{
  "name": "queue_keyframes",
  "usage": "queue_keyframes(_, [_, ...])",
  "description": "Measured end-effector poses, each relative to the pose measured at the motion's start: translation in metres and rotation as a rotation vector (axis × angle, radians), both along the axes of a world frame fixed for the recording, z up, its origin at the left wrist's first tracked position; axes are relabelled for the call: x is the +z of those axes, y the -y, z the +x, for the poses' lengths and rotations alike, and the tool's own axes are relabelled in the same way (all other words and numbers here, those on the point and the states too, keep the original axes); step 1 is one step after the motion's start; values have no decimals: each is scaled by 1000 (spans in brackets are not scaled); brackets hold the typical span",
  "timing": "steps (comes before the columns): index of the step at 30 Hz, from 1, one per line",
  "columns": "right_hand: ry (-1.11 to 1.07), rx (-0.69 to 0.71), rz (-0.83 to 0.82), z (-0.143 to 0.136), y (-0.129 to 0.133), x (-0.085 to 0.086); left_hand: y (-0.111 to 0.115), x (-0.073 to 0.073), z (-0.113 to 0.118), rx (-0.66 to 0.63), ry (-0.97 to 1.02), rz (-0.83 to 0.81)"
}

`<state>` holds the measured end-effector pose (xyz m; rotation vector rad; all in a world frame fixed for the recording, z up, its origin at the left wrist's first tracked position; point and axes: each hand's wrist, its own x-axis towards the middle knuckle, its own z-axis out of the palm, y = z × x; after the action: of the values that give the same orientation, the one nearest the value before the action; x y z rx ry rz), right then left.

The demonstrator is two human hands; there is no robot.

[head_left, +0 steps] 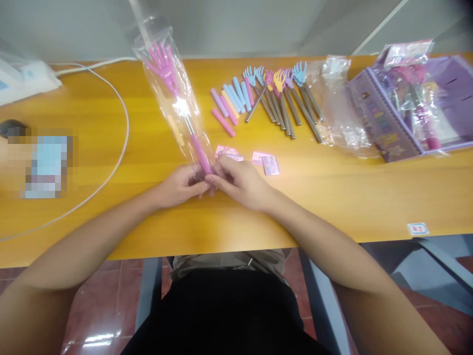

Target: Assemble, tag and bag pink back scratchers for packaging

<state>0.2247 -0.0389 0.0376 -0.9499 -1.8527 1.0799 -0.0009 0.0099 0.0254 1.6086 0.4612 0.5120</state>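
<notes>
A pink back scratcher (pixel 200 153) with a hand-shaped head and a metal shaft lies inside a long clear plastic bag (pixel 158 101), tilted up and to the left. My left hand (pixel 183 186) is closed round the bag's lower end, its thumb beside the handle's base. From the other side my right hand (pixel 244 183) pinches the same end, thumb tip close to the left thumb. Small printed cards (pixel 271 165) lie just beyond the right hand. A yellow grip tube (pixel 175 129) shows beside the bag or through it; I cannot tell which.
Several loose coloured tubes (pixel 233 96) and several back scratchers with bare metal shafts (pixel 283 108) lie at the back. Clear bags (pixel 342 113) sit beside a purple display box (pixel 391 118) holding wrapped scratchers. A white cable (pixel 127 118) curves along the left. A sticker (pixel 418 229) marks the front edge.
</notes>
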Motion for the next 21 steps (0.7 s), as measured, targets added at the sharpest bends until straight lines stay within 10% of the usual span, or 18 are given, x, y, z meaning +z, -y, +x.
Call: queue_keyframes(21, [28, 53, 174, 10, -4, 6, -1, 5, -2, 39, -207, 253])
